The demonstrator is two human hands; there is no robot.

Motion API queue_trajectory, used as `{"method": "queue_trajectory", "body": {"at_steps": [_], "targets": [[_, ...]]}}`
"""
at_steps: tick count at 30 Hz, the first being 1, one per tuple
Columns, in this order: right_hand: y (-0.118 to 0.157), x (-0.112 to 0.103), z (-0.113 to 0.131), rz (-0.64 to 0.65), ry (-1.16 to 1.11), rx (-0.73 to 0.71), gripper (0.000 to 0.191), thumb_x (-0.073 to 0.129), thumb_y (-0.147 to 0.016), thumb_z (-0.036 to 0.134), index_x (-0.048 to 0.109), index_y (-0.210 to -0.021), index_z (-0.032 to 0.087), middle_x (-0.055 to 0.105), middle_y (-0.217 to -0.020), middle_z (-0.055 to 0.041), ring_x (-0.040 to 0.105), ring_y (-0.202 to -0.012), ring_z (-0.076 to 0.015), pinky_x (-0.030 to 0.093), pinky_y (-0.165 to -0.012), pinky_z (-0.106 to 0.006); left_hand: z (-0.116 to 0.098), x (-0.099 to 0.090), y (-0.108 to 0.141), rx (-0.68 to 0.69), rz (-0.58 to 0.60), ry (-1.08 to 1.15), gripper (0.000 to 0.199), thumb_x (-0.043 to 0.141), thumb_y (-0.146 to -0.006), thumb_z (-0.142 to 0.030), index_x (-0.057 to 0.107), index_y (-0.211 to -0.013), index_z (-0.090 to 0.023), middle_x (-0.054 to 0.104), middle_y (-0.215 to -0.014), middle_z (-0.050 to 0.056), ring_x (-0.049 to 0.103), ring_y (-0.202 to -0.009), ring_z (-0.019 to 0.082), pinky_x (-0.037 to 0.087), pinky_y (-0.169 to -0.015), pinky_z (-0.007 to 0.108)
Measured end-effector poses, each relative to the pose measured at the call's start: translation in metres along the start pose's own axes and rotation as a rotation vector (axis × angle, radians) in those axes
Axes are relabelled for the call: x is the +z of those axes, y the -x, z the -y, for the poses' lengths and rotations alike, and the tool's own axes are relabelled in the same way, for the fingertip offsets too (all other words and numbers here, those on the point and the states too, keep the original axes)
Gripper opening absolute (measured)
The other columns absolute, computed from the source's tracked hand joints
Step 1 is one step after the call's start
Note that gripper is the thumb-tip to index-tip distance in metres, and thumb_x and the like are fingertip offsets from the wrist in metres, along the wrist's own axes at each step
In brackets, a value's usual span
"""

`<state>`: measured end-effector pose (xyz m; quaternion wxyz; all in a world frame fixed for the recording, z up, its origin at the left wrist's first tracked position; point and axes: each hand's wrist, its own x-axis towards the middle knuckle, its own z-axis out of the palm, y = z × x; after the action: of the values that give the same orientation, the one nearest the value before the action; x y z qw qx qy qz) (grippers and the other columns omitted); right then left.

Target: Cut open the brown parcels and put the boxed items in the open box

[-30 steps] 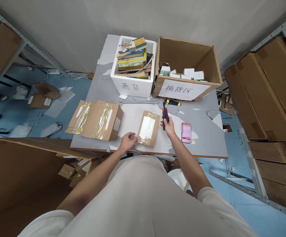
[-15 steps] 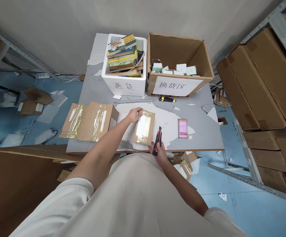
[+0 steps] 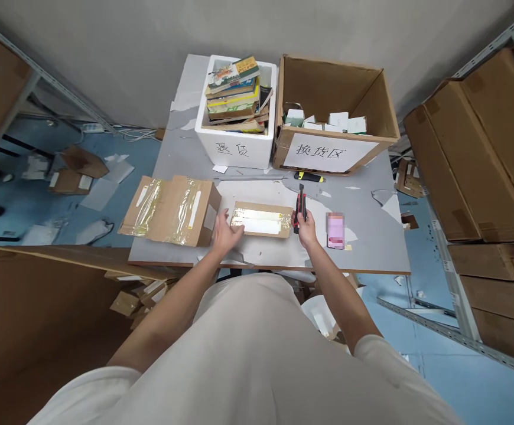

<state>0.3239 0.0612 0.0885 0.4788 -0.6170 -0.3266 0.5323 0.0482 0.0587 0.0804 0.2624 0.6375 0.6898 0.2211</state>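
Observation:
A small taped cardboard box (image 3: 261, 228) with a white label lies lengthwise in front of me on the table. At its left end is my left hand (image 3: 225, 232), fingers apart and the thumb touching the box's edge. My right hand (image 3: 306, 228) is closed around a red and black utility knife (image 3: 300, 206), whose tip points away from me. The knife is beside the box's right end. Left of my left hand sit larger taped cardboard boxes (image 3: 168, 212). A phone (image 3: 335, 230) with a pink screen rests to the right of my right hand.
At the table's back stand a white foam box (image 3: 234, 154) of books and a cardboard box (image 3: 339, 65) holding small white boxes. A yellow and black cutter (image 3: 309, 176) lies before them. Shelving with cartons (image 3: 474, 147) is on the right; a big open carton (image 3: 39, 307) is at lower left.
The small box has turned from upright to crosswise. My left hand has moved from its far end to its left end. My right hand has lifted the knife forward, away from the table's edge.

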Motion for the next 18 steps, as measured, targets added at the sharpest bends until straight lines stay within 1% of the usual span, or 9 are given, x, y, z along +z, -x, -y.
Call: {"method": "queue_trajectory", "body": {"at_steps": [1, 3, 5, 6, 8, 9, 11, 14, 18], "targets": [[0.001, -0.003, 0.0, -0.017, 0.0, -0.022, 0.049, 0.058, -0.08, 0.053, 0.052, -0.119, 0.024, 0.068, -0.097, -0.005, 0.064, -0.079, -0.014, 0.054, -0.075, -0.032, -0.004, -0.001, -0.004, 0.108, 0.022, -0.054, 0.074, 0.055, -0.077, -0.038, 0.03, -0.141, -0.012, 0.041, -0.141, 0.02, 0.039, -0.133, 0.032, 0.038, -0.105, 0.046], [0.011, -0.014, -0.002, -0.052, 0.024, -0.034, 0.047, 0.059, -0.08, 0.051, 0.054, -0.117, 0.023, 0.067, -0.097, -0.0043, 0.062, -0.071, -0.0114, 0.054, -0.072, -0.03, -0.011, -0.004, -0.018, 0.297, 0.152, -0.173, 0.073, 0.049, -0.077, -0.031, 0.027, -0.145, -0.015, 0.023, -0.154, 0.017, 0.016, -0.145, 0.034, 0.025, -0.112, 0.051], [0.027, -0.028, -0.007, -0.052, 0.095, 0.009, 0.05, 0.06, -0.079, 0.051, 0.054, -0.118, 0.021, 0.065, -0.093, -0.0031, 0.057, -0.058, -0.008, 0.052, -0.059, -0.027, -0.016, -0.005, -0.031, 0.397, 0.301, -0.279, 0.073, 0.046, -0.078, -0.029, 0.026, -0.147, -0.016, 0.017, -0.158, 0.015, 0.007, -0.146, 0.034, 0.017, -0.114, 0.054], [0.036, -0.034, -0.009, -0.04, 0.125, 0.044, 0.054, 0.061, -0.078, 0.052, 0.053, -0.121, 0.02, 0.064, -0.091, -0.0022, 0.053, -0.052, -0.0067, 0.049, -0.051, -0.024, -0.018, -0.005, -0.035, 0.418, 0.351, -0.319, 0.073, 0.046, -0.08, -0.031, 0.025, -0.148, -0.016, 0.017, -0.158, 0.015, 0.007, -0.146, 0.034, 0.016, -0.114, 0.054], [0.052, -0.044, -0.016, -0.008, 0.145, 0.108, 0.068, 0.06, -0.077, 0.054, 0.043, -0.134, 0.022, 0.063, -0.087, -0.0006, 0.047, -0.045, -0.0053, 0.042, -0.04, -0.021, -0.021, -0.004, -0.04, 0.433, 0.384, -0.376, 0.08, 0.05, -0.08, -0.045, 0.023, -0.148, -0.014, 0.017, -0.157, 0.017, 0.008, -0.146, 0.036, 0.016, -0.113, 0.056], [0.058, -0.047, -0.018, 0.01, 0.142, 0.129, 0.075, 0.06, -0.077, 0.055, 0.037, -0.14, 0.023, 0.063, -0.087, -0.0002, 0.045, -0.043, -0.0052, 0.039, -0.037, -0.02, -0.023, -0.003, -0.04, 0.434, 0.378, -0.396, 0.088, 0.053, -0.077, -0.054, 0.023, -0.148, -0.014, 0.017, -0.157, 0.019, 0.008, -0.145, 0.038, 0.017, -0.112, 0.057], [0.066, -0.05, -0.022, 0.043, 0.136, 0.144, 0.081, 0.059, -0.078, 0.055, 0.028, -0.147, 0.025, 0.063, -0.087, 0.0, 0.045, -0.042, -0.0048, 0.038, -0.035, -0.02, -0.026, -0.001, -0.04, 0.437, 0.35, -0.417, 0.105, 0.062, -0.065, -0.068, 0.025, -0.147, -0.014, 0.02, -0.155, 0.021, 0.01, -0.144, 0.041, 0.018, -0.111, 0.057], [0.067, -0.051, -0.024, 0.077, 0.164, 0.132, 0.08, 0.057, -0.08, 0.055, 0.028, -0.148, 0.025, 0.063, -0.088, -0.0008, 0.045, -0.042, -0.0045, 0.038, -0.035, -0.02, -0.03, 0.001, -0.041, 0.442, 0.307, -0.417, 0.116, 0.072, -0.051, -0.071, 0.031, -0.145, -0.016, 0.029, -0.15, 0.022, 0.016, -0.141, 0.042, 0.019, -0.111, 0.055], [0.064, -0.054, -0.02, 0.087, 0.293, 0.105, 0.074, 0.052, -0.083, 0.052, 0.03, -0.148, 0.025, 0.064, -0.09, -0.0018, 0.045, -0.044, -0.0053, 0.04, -0.036, -0.02, -0.032, 0.003, -0.044, 0.44, 0.272, -0.405, 0.117, 0.077, -0.044, -0.07, 0.037, -0.141, -0.017, 0.035, -0.145, 0.022, 0.023, -0.138, 0.043, 0.02, -0.11, 0.053]]}}
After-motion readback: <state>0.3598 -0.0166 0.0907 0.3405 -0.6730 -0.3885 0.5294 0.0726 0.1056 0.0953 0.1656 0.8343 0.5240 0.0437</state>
